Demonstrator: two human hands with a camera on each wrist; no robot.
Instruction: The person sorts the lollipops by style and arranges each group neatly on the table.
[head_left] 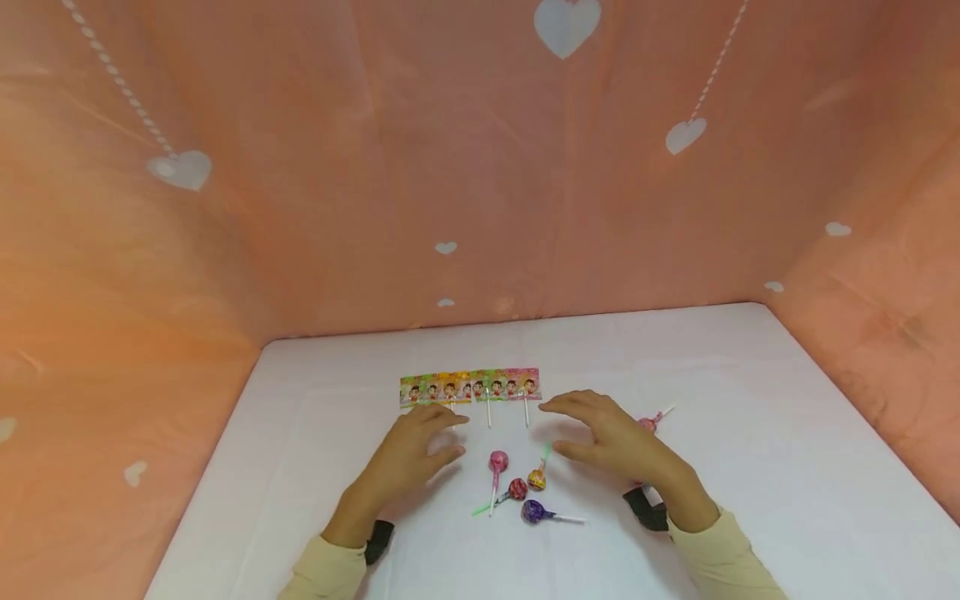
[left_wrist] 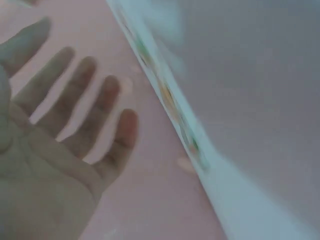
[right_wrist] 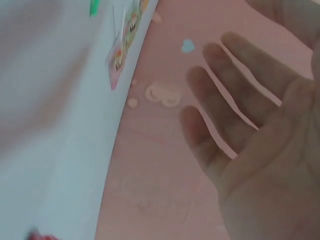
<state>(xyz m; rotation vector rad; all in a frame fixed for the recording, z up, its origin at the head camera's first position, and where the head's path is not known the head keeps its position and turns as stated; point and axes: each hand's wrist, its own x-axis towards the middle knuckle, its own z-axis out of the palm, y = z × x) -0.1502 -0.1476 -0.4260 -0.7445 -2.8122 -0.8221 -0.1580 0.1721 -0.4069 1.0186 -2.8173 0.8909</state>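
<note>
My left hand [head_left: 408, 448] hovers over the table with fingers spread and nothing in it, near the left end of a row of flat wrapped lollipops [head_left: 491, 385]. Facing it, my right hand [head_left: 611, 437] is held up with relaxed, parted fingers, also holding nothing. Between and below the hands lie a pink lollipop [head_left: 498, 461], a red lollipop [head_left: 517, 489] with a green stick, a yellow-orange lollipop [head_left: 537, 479] and a purple lollipop [head_left: 533, 512]. Another pink lollipop [head_left: 648, 425] is partly covered by the right hand. Both palms show bare in the wrist views.
The white table [head_left: 750, 400] ends at the back against a pinkish-orange cloth [head_left: 480, 167] printed with white hearts. The same cloth rises along the left and right sides. Dark straps [head_left: 647, 510] sit at the wrists below light sleeves [head_left: 723, 554].
</note>
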